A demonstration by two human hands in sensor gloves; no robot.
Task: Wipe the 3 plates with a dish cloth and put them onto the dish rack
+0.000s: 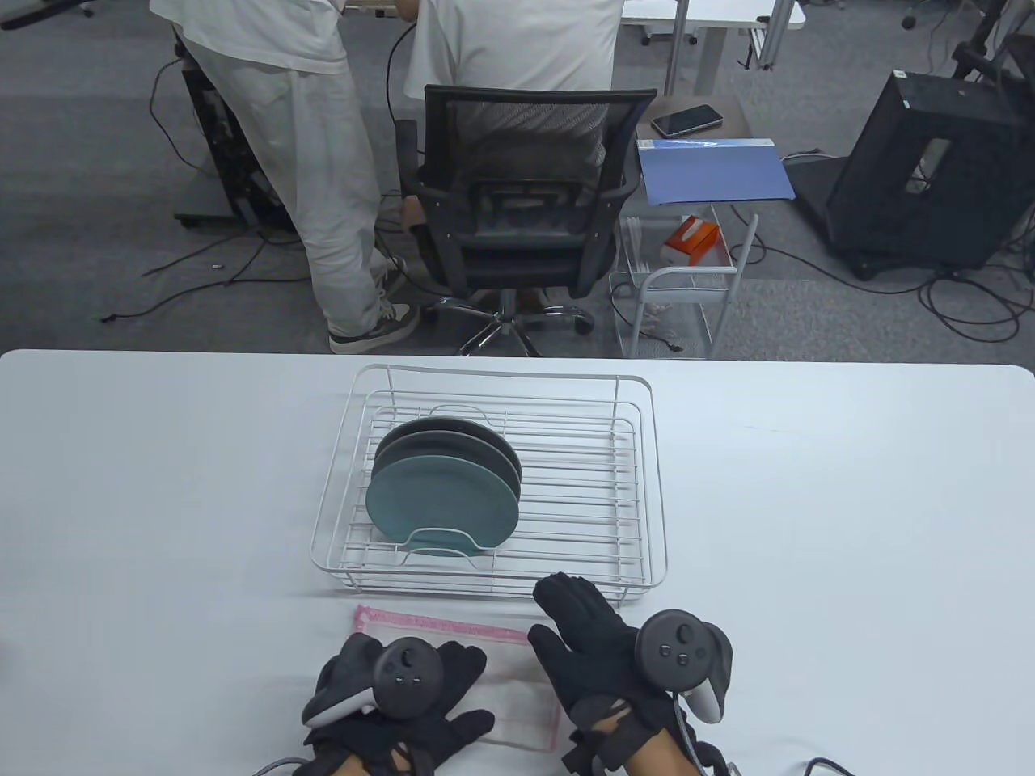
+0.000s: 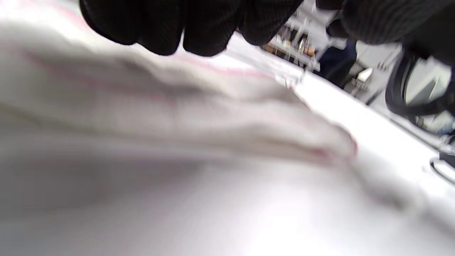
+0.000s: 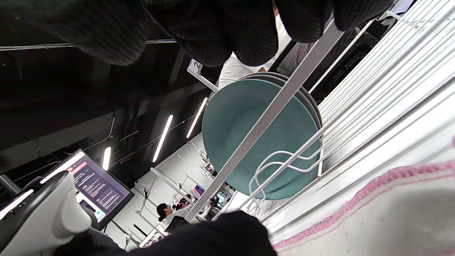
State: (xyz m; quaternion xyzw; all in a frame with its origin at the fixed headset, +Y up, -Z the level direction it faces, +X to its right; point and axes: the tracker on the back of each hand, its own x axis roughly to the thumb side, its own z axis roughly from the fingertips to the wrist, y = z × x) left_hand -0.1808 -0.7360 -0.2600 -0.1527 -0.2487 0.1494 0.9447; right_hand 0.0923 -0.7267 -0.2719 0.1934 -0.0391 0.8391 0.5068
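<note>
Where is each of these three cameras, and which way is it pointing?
Table view: from above, looking down at the white wire dish rack; both gloved hands, left hand and right hand, enter from below.
Left wrist view: low over the white pink-edged dish cloth; blurred fingertips on top.
Right wrist view: low, tilted, facing the teal plates in the rack.
Shared: cloth, rack.

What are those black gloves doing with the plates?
All three plates already stand upright in the white dish rack. The left hand rests on the pink-edged dish cloth lying on the table. The right hand hovers open between cloth and rack, holding nothing.
</note>
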